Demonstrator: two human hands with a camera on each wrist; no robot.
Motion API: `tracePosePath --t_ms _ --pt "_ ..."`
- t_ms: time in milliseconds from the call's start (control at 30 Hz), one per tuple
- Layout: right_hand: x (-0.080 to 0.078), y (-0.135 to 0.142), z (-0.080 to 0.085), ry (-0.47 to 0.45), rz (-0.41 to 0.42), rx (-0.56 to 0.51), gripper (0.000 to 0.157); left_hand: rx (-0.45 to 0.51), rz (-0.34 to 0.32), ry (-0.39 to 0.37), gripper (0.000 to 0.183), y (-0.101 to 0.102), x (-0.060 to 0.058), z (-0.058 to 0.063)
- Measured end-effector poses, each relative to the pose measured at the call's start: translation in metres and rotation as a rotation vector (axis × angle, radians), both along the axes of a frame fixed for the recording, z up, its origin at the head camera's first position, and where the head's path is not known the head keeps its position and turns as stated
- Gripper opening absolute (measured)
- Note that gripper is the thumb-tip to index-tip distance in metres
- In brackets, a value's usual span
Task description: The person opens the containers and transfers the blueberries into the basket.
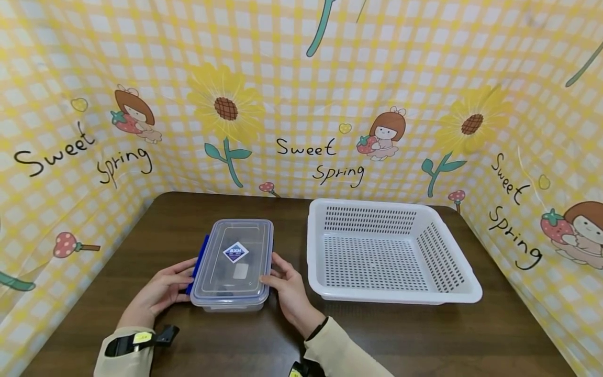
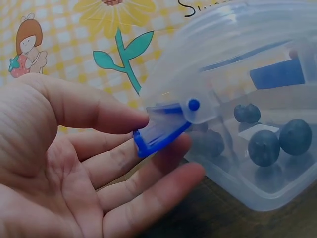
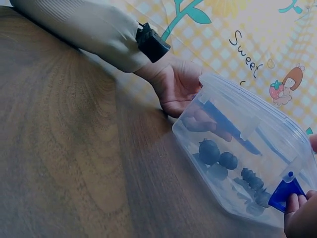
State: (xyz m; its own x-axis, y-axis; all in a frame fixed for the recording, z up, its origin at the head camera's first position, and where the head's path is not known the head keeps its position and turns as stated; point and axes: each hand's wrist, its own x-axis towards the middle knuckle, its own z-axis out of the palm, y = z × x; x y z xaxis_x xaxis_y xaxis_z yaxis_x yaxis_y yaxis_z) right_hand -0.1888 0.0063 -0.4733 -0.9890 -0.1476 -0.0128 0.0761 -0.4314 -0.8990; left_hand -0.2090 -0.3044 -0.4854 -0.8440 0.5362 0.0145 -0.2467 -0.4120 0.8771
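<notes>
Dark brown wood-grain table (image 1: 226, 345), faintly glossy, rounded at the far corners; bordered behind and at both sides by yellow-and-white checked cloth (image 1: 292, 94), creased in places. Printed on the cloth: sunflowers (image 1: 226, 108), girl-and-strawberry figures, spotted mushrooms, lettering "Sweet Spring". On the wood, left of centre: one clear plastic container (image 1: 234, 307) with lid (image 1: 214, 272) on top, bearing a diamond sticker (image 1: 235, 252) and small pale label (image 1: 241, 270). Inside: dark round berry-like pieces (image 2: 264, 148). At container's left: left hand (image 1: 162, 289), narrowed to a pinch on blue left latch (image 2: 163, 141), angled outward. At container's right: right hand (image 1: 291, 294), with thumb over lid edge and fingers curled at blue right latch (image 3: 286, 195), likewise angled outward. Further right, apart from container: white plastic basket (image 1: 377, 297), slotted in walls and base. On both forearms: pale sleeves (image 1: 350, 352).
</notes>
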Motion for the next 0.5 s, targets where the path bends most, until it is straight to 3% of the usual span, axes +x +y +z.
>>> tracePosePath --t_ms 100,300,500 --pt "0.000 0.000 0.000 -0.008 0.001 -0.005 0.069 -0.073 0.059 -0.003 0.054 0.002 0.001 0.004" --pt "-0.002 0.000 0.000 -0.024 0.008 -0.004 0.068 -0.293 0.263 -0.005 0.040 0.007 0.002 0.016" --pt "-0.002 -0.001 -0.002 -0.020 -0.017 -0.018 0.068 -0.472 0.356 0.034 0.029 0.010 0.003 0.021"
